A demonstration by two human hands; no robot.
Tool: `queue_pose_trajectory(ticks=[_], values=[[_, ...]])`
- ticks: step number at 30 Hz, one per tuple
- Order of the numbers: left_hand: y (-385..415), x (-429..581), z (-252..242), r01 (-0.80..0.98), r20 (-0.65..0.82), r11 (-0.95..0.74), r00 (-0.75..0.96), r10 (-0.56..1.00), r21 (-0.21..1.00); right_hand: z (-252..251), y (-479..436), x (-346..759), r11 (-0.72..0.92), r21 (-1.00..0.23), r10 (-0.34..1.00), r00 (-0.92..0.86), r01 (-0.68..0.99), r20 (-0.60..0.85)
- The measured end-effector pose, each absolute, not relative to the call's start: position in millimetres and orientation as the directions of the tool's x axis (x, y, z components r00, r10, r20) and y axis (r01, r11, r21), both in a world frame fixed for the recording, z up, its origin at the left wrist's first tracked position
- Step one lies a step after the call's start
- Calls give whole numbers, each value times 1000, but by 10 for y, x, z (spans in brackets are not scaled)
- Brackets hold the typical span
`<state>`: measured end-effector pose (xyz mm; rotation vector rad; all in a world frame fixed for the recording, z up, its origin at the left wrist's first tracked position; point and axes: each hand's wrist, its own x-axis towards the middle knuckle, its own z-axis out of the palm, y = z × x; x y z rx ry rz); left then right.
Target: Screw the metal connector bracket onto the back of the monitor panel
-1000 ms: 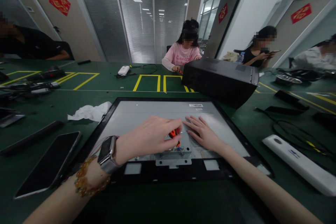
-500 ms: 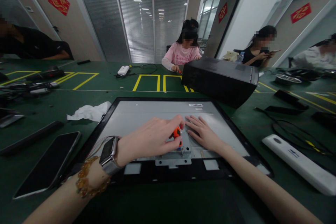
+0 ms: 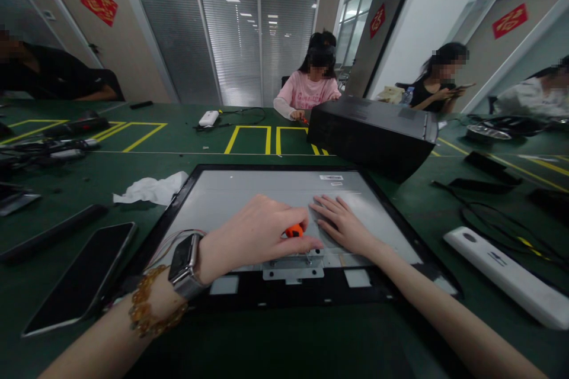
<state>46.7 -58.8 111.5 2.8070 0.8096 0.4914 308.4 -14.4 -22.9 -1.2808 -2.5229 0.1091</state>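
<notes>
My left hand (image 3: pixel 262 226), with a watch and a beaded bracelet on its wrist, is closed around an orange-and-black screwdriver (image 3: pixel 294 230). Most of the handle is inside the fingers, and the shaft and tip are hidden. Just under that hand is a metal bracket (image 3: pixel 293 274) on the near side of a flat grey display panel (image 3: pixel 226 188) with a black frame. My right hand (image 3: pixel 347 226) lies flat on the panel, fingers spread, just right of the screwdriver.
Left of the panel lie a phone (image 3: pixel 82 278), a black bar (image 3: pixel 53 233) and crumpled tissue (image 3: pixel 151 189). A white elongated device (image 3: pixel 507 275) and black cables are at the right. Beyond stands a large black casing (image 3: pixel 373 137), with a person in pink (image 3: pixel 306 92) behind it.
My left hand has turned at the screwdriver: the thumb now reaches further right, and less of the handle shows between the fingers. My right hand stays nearly where it was.
</notes>
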Motion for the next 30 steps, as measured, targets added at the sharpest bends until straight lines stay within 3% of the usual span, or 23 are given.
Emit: queue_pose_trajectory(ticks=[8,21,30], values=[[-639,496,1153,490,275,-841,797,539,230,-210,-162,3072,604,-202,793,-555,771,251],[-675,495,1173,448,246,-840,815,524,306,-235,-147,3078,601,-190,795,-554,777,249],[-603,510,1091,575,248,-805,767,592,145,-253,-140,3095,603,-210,795,-555,770,247]])
